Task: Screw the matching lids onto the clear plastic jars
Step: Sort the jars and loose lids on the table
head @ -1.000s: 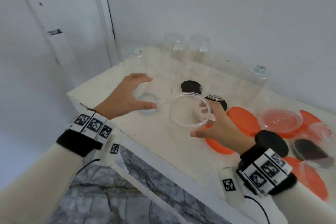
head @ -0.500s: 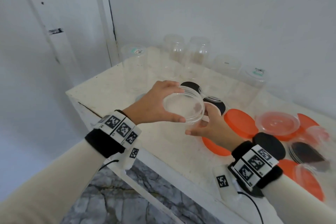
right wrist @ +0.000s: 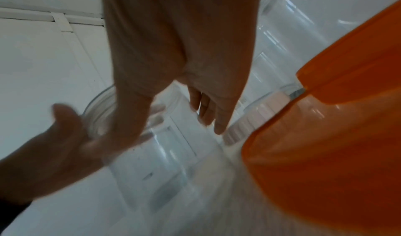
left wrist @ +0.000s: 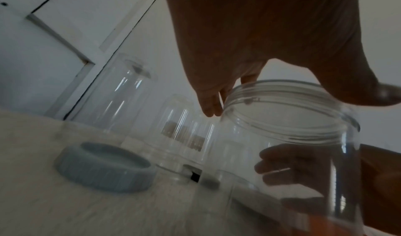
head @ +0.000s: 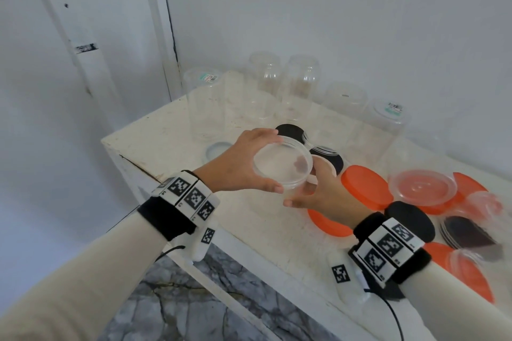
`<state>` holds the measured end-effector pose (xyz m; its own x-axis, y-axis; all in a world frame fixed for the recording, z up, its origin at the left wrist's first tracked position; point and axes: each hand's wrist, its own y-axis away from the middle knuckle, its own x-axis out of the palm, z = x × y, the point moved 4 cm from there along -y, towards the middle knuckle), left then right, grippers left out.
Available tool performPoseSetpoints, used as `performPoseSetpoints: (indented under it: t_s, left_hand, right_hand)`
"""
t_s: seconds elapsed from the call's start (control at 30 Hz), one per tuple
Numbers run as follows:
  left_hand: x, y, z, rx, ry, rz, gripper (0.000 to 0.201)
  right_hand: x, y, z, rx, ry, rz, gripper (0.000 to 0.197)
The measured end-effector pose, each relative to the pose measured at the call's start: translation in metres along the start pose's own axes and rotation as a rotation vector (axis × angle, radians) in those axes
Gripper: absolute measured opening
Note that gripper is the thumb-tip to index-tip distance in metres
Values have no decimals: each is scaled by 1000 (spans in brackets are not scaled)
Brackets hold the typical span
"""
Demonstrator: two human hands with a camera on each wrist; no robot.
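I hold a wide-mouthed clear jar (head: 282, 167) upright above the white table (head: 171, 147), with no lid on it. My left hand (head: 249, 166) grips its rim, fingers on the far side and thumb on the near side. My right hand (head: 318, 191) wraps the jar's body from the right. In the left wrist view the threaded neck of the jar (left wrist: 288, 123) shows, with the right hand's fingers (left wrist: 288, 162) seen through the wall. A pale blue lid (head: 219, 148) lies on the table to the left. Black lids (head: 289, 130) and orange lids (head: 365, 185) lie behind and to the right.
Several clear jars (head: 300, 86) stand upside down along the back wall. Shallow clear tubs (head: 421, 187) sit among the orange lids at the right. The table's front edge and left corner (head: 110, 144) are close. An orange lid (right wrist: 336, 136) fills the right of the right wrist view.
My left hand left the spot by the pale blue lid and came across to grip the jar's rim. The right hand kept hold of the jar and shifted it slightly farther back.
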<state>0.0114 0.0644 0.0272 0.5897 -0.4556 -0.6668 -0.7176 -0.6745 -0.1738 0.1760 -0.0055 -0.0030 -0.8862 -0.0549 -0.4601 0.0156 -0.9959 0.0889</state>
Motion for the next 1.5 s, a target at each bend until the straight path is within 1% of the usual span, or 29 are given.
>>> performPoseSetpoints:
  t_s: [0.07, 0.1, 0.13, 0.2, 0.23, 0.3, 0.37, 0.47, 0.57, 0.67, 0.77, 0.87, 0.93, 1.03, 1.13, 1.2, 1.27, 1.3, 1.37, 1.4, 1.43, 1.5]
  left_hand:
    - [2, 4, 6, -30, 122, -12, 128]
    - [4, 7, 11, -49, 195, -19, 137]
    - [7, 10, 16, -71, 264, -24, 140]
    - [16, 16, 23, -117, 380, -22, 140]
    - [21, 17, 25, -141, 427, -18, 140]
    - [28, 16, 28, -174, 478, -28, 141]
    - [32, 14, 30, -198, 503, -48, 140]
    - [35, 11, 36, -211, 497, -53, 127]
    - [36, 9, 40, -211, 478, -53, 110]
    - [35, 7, 43, -220, 479, -53, 103]
    - [33, 7, 43, -196, 489, -11, 93]
    - [29, 6, 37, -144, 516, 51, 87]
    - [27, 6, 35, -105, 529, 97, 89]
    - [27, 7, 41, -145, 519, 78, 104]
    - [31, 7, 48, -173, 493, 43, 103]
    - [33, 6, 47, -168, 488, 42, 104]
    - [33, 7, 47, -177, 492, 44, 101]
    - [33, 7, 48, -181, 497, 44, 100]
    - [33, 7, 48, -179, 503, 47, 105]
    - [33, 7, 48, -175, 504, 53, 107]
    - [33, 7, 48, -170, 504, 59, 108]
    - [32, 7, 46, -158, 507, 66, 108]
  right_hand:
    - [-8, 0, 6, 1, 17, 68, 102]
    - [-16, 0, 12, -21, 13, 60, 110]
    - [-24, -1, 21, -56, 13, 33, 116]
    - [-36, -3, 44, -133, 59, -5, 115]
    - [-39, -4, 57, -159, 118, 4, 113]
    - [-35, -8, 79, -190, 324, 81, 110]
    - [-24, -13, 94, -196, 578, 195, 110]
    - [-9, -21, 100, -161, 839, 312, 109]
    - [-3, -29, 105, -137, 961, 367, 106]
    - [1, -33, 110, -157, 1013, 441, 102]
    - [4, -35, 109, -171, 1028, 525, 97]
    - [6, -36, 108, -147, 957, 607, 96]
    - [9, -36, 106, -138, 917, 631, 96]
    - [9, -39, 104, -125, 949, 573, 92]
    - [7, -39, 103, -85, 1066, 410, 87]
    - [6, -36, 102, -51, 1139, 305, 89]
    - [4, -33, 102, -44, 1166, 288, 95]
    - [2, -33, 102, -57, 1137, 324, 96]
    - [1, -32, 107, -103, 1017, 477, 97]
    - [1, -31, 109, -120, 989, 550, 97]
    - [3, -30, 109, -129, 993, 590, 95]
    - [5, -31, 108, -142, 1026, 561, 88]
